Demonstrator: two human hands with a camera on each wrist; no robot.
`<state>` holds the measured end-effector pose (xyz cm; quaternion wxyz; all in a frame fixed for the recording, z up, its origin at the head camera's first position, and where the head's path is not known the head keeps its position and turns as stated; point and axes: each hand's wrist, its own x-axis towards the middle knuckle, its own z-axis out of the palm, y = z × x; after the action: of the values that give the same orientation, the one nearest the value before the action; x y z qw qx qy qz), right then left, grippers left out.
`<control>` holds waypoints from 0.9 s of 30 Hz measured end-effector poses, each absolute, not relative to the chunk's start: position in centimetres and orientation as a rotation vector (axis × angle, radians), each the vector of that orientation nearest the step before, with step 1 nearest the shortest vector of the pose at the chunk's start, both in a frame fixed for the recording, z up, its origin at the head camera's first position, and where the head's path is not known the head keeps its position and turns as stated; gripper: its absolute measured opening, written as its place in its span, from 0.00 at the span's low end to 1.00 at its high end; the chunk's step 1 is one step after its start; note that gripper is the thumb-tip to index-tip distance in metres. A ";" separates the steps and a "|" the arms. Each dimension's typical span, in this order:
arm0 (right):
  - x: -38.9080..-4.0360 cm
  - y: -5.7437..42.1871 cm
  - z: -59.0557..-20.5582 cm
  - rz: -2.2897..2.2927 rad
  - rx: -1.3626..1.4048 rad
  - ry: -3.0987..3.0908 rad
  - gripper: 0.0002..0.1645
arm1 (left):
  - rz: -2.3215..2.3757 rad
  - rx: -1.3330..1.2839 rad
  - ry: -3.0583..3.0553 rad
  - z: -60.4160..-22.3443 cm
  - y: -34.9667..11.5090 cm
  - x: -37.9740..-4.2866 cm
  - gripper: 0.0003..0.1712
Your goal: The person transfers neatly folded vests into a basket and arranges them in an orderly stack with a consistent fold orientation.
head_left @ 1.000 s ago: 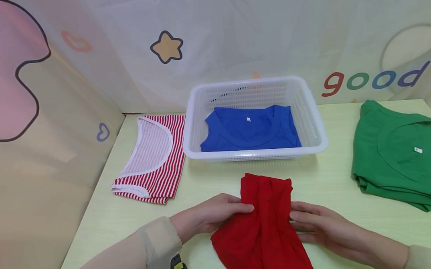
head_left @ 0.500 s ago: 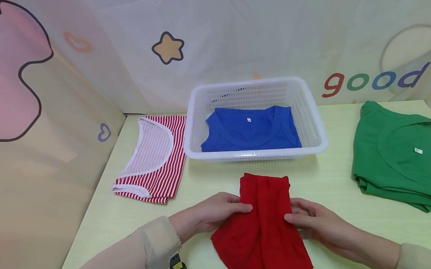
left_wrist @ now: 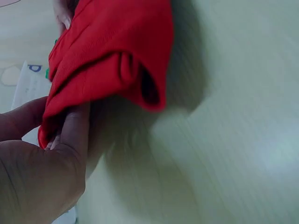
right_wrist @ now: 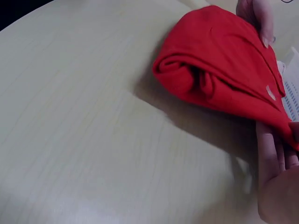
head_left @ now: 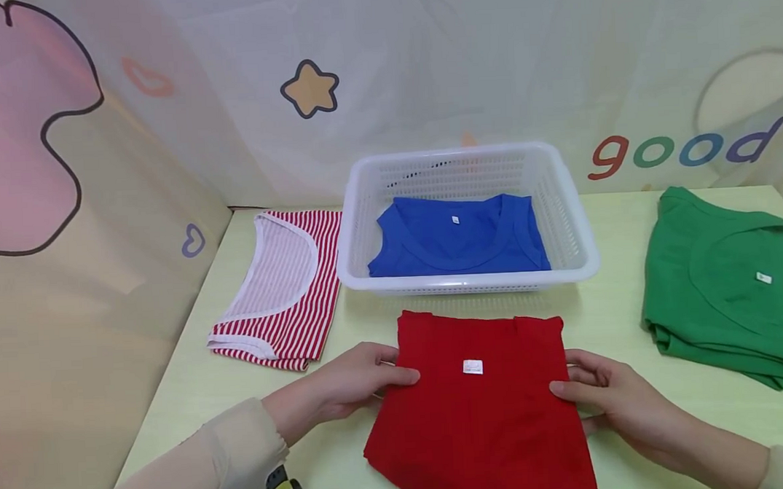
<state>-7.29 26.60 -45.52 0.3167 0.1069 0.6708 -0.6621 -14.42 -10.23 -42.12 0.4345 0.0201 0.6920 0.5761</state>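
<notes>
A folded red shirt (head_left: 478,423) with a small white label is held between both hands at the front of the table. My left hand (head_left: 361,381) pinches its left edge, thumb on top and fingers beneath. On the opposite edge my right hand (head_left: 624,402) grips the cloth the same way. The left wrist view shows the rolled layers of the red shirt (left_wrist: 112,60) raised over the table, with a shadow below. In the right wrist view, fingers of the right hand (right_wrist: 280,177) lie under the red shirt (right_wrist: 224,60).
Behind the red shirt stands a white plastic basket (head_left: 465,279) with a folded blue shirt (head_left: 457,241) inside. A red-and-white striped shirt (head_left: 302,292) lies folded at the left, and a folded green shirt (head_left: 728,288) at the right. A printed cloth (head_left: 455,59) hangs behind the table.
The red shirt has gone from a narrow, folded-in shape to a broad panel with its label showing. My left hand has moved left and my right hand right, both holding its edges.
</notes>
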 end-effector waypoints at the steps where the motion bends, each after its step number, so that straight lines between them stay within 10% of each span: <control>1: -7.3 26.9 -45.5 -1.744 0.280 1.768 0.48 | 1.436 0.044 1.727 -42.0 -10.6 -14.3 0.19; 27: -9.3 28.1 -37.9 -1.755 0.057 1.924 0.32 | 1.473 0.201 1.851 -31.5 -12.9 -13.0 0.23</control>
<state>-9.33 28.07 -37.88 0.2652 0.0210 0.7122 -0.6496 -12.99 -12.94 -31.48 0.3744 0.0784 0.7231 0.5752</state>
